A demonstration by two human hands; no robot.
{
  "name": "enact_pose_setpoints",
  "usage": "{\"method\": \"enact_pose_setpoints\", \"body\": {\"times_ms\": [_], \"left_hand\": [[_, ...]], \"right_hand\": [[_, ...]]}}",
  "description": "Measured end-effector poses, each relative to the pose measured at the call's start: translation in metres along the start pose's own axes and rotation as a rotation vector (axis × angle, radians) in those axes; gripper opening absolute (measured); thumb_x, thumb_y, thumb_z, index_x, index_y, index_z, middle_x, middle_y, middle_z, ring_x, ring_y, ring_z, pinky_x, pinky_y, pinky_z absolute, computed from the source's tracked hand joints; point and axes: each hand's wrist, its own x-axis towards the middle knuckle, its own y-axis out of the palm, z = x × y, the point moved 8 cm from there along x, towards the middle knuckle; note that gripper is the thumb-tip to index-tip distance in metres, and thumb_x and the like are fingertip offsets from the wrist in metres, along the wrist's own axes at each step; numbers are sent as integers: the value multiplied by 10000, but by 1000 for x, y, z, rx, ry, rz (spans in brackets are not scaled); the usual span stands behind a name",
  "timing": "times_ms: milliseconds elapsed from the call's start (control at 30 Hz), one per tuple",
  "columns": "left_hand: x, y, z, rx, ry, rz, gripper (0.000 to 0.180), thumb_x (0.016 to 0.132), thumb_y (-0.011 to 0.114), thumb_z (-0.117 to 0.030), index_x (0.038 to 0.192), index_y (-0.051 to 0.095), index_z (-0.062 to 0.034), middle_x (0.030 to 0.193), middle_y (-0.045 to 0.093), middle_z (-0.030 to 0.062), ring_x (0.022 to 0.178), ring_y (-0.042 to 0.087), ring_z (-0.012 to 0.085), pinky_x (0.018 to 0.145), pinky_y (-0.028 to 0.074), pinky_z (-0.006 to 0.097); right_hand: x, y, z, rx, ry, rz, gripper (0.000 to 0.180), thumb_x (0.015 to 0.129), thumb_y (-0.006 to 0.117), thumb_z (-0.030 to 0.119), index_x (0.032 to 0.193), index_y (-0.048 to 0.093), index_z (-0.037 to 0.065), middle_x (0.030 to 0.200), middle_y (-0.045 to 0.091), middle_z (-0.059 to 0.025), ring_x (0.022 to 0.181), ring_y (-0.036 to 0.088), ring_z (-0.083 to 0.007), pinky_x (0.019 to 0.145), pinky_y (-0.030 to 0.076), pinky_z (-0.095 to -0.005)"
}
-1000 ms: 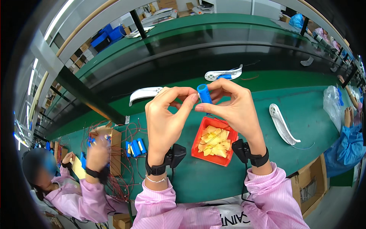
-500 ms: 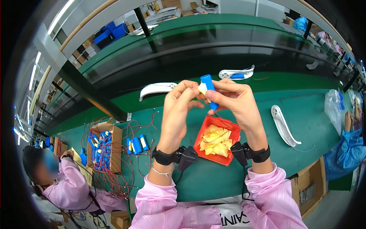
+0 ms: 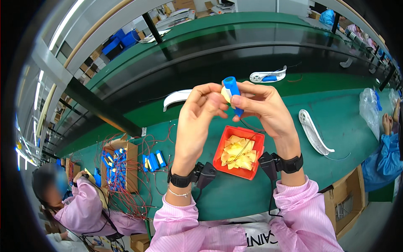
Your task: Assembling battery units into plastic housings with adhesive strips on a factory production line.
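Between my hands, above the table, is a blue cylindrical battery pack (image 3: 232,86), tilted, with a thin dark wire trailing from its lower end. My right hand (image 3: 264,105) is closed round the pack, thumb across its front. A pale yellow sticker (image 3: 226,95) lies against the pack's left side and partly stands off it. My left hand (image 3: 199,115) has its thumb and index finger closed at the sticker's edge. Below the hands sits a red tray (image 3: 218,157) holding a heap of yellow paper pieces (image 3: 239,153) with the wire hanging over them.
On the left stand a cardboard box (image 3: 132,166) of wired blue packs and several loose blue packs (image 3: 154,161). White curved shells lie on the belt and one white shell (image 3: 311,130) on the table's right. A co-worker (image 3: 90,201) sits left; a plastic bag (image 3: 369,109) lies right.
The white shells on the belt have moved slightly right. The pack has turned a little in my right hand, and my left fingers have shifted slightly along the sticker.
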Motion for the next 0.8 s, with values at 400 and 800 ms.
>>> {"method": "enact_pose_setpoints", "body": {"times_ms": [400, 800], "left_hand": [[9, -17, 28, 254, -33, 101, 137, 943, 563, -105, 1056, 562, -27, 954, 634, 60, 804, 603, 130, 754, 489, 291], [135, -125, 110, 1358, 65, -18, 265, 822, 615, -165, 1034, 680, -19, 1049, 681, 169, 1017, 635, 320, 871, 499, 375]], "right_hand": [[-19, -41, 40, 469, -358, 22, 640, 942, 591, 273, 1448, 278, 37, 1118, 495, -84, 1001, 512, -161, 606, 529, -223], [-85, -136, 118, 87, -587, -538, 364, 953, 578, 138, 1278, 540, -22, 1330, 545, -135, 821, 623, -119, 689, 527, -205]]}}
